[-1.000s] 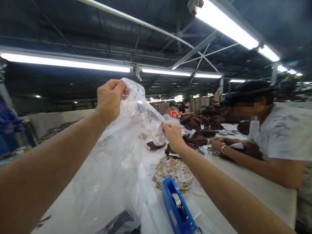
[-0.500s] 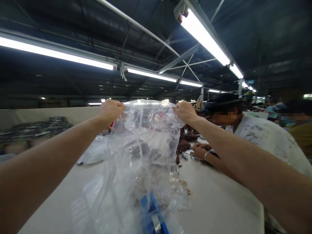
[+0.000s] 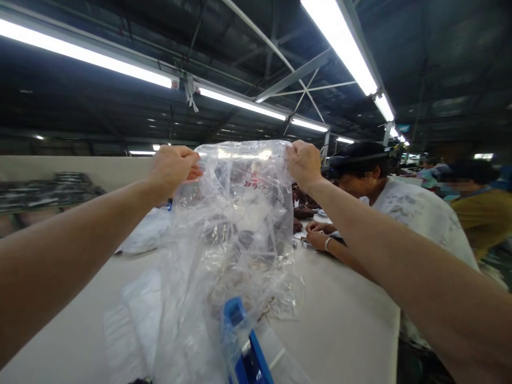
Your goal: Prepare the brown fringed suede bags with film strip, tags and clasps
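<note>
A clear plastic bag [image 3: 244, 213] hangs stretched between my two raised hands, wrinkled and see-through. My left hand [image 3: 174, 166] pinches its upper left corner, the other fingers loosely curled. At the upper right corner my right hand [image 3: 304, 164] is closed around the plastic. Small red marks show on or through the upper part of the bag. Below, its lower part hangs over the white table [image 3: 344, 309]. A blue tape dispenser [image 3: 244, 346] stands at the near edge, partly behind the plastic.
At the right a co-worker [image 3: 420, 208] bends over the table, hands on small items beside brown pieces [image 3: 304, 212]. White folded material [image 3: 146, 232] lies at the left. Patterned dark stacks [image 3: 60, 189] lie farther left. Another person [image 3: 484, 208] sits far right.
Both hands have risen slightly in view with the bag, which now hangs more spread out. More of the blue dispenser shows. The view has shifted a little.
</note>
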Available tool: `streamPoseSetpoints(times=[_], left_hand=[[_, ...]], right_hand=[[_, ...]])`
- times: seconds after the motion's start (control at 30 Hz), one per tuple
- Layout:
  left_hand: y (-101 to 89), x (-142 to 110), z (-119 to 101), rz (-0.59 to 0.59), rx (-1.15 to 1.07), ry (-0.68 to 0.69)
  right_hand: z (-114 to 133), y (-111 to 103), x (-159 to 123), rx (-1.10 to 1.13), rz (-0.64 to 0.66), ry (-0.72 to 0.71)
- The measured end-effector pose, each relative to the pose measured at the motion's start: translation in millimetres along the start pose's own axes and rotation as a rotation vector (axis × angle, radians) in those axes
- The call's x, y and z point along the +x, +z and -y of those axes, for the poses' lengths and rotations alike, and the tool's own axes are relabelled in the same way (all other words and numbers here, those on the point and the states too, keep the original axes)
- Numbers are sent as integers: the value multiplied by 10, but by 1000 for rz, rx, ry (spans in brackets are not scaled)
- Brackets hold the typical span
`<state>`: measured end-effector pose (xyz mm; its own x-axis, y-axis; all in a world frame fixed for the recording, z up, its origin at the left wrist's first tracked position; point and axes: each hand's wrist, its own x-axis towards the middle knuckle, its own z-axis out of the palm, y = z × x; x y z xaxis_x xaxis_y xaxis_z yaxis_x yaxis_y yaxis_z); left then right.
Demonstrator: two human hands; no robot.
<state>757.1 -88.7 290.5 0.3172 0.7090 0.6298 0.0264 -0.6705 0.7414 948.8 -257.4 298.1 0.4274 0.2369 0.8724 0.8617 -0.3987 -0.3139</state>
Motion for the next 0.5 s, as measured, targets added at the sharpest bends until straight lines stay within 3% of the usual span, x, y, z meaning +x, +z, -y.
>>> streamPoseSetpoints(times=[0.13, 0.3, 0.4, 0.5], left_hand=[[-89, -51, -106, -47, 8, 56], [-204, -149, -208, -161, 19, 159], [-295, -165, -193, -157, 63, 174], [-432, -157, -146, -145, 152, 192]], right_hand=[[62, -27, 15, 54, 33, -31], [185, -128, 7, 114, -39, -61], [238, -168, -53, 110, 31, -61], [277, -186, -124, 136, 8, -103]])
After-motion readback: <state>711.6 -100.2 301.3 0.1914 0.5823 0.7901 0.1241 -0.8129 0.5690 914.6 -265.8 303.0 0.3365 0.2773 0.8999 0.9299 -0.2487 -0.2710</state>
